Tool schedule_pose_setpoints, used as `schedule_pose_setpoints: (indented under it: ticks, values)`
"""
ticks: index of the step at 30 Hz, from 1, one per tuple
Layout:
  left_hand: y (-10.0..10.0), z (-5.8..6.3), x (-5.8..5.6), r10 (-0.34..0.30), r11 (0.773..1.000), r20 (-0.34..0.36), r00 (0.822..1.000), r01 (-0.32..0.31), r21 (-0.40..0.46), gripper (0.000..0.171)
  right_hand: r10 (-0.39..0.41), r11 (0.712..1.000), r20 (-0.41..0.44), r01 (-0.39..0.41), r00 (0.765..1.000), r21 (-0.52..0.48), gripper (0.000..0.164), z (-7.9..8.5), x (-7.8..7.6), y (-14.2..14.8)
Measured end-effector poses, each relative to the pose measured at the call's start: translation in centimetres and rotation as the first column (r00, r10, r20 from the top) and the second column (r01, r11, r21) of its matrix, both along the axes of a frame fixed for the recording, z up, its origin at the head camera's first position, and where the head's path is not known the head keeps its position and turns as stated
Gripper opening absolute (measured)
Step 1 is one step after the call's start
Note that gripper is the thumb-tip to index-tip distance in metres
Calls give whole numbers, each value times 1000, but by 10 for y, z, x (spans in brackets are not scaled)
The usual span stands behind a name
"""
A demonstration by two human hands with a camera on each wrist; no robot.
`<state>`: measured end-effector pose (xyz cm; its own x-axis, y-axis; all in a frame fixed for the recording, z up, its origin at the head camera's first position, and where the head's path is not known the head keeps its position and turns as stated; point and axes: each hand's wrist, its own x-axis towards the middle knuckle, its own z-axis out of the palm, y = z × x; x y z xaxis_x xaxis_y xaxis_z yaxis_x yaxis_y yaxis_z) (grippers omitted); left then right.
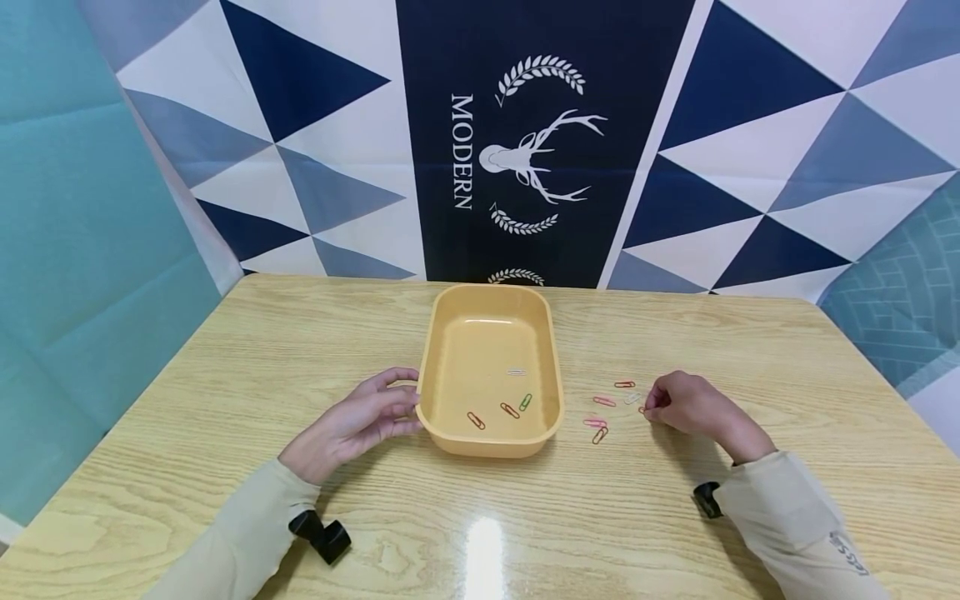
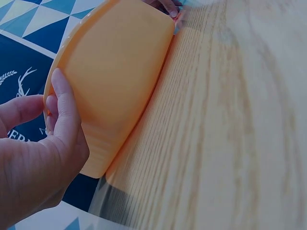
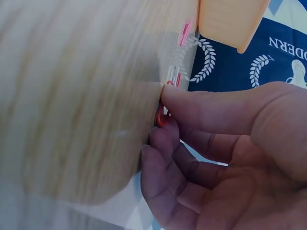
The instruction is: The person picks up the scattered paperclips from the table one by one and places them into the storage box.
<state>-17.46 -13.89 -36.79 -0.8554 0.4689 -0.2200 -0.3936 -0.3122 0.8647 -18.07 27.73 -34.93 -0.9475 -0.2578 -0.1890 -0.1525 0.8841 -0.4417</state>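
A yellow-orange plastic tray (image 1: pixel 491 447) stands on the table, its long sides running away from me. My left hand (image 1: pixel 369 418) is at its left side, thumb along the outer wall and fingertips holding the rim, as the left wrist view shows. Inside lie a white paper clip (image 1: pixel 517 372), a green one and two red ones. Right of the tray, my right hand (image 1: pixel 686 405) pinches a red paper clip (image 3: pixel 161 117) between thumb and fingertips, close over the tabletop. Near those fingertips lie a white paper clip (image 1: pixel 632 399) and another red paper clip (image 1: pixel 625 384).
Between the tray and my right hand lie two pink paper clips (image 1: pixel 604 402) and a dark red paper clip (image 1: pixel 600 435). A patterned cloth (image 1: pixel 525 250) hangs along the wooden table's (image 1: pixel 420 517) far edge. Black wrist straps (image 1: pixel 321 536) sit on both sleeves.
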Motion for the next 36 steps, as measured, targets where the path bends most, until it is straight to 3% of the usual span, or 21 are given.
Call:
schedule_pose_setpoints:
  ticks: [9, 15, 24, 36]
  values:
    - [0, 0, 0, -1, 1000, 3, 1000, 1, 4, 29, 32, 999, 1, -32, 999, -42, 5, 1, -1, 3]
    - [0, 0, 0, -1, 1000, 2, 1000, 1, 1, 29, -30, 987, 98, 45, 995, -156, 6, 4, -1, 7]
    - [0, 0, 0, 3, 1000, -7, 1000, -3, -5, 31, -62, 916, 227, 145, 972, -373, 16, 12, -3, 7]
    - [-1, -1, 0, -3, 1000, -12, 1000, 3, 3, 29, 18, 834, 280, 140, 960, -534, 21, 26, 1, -9]
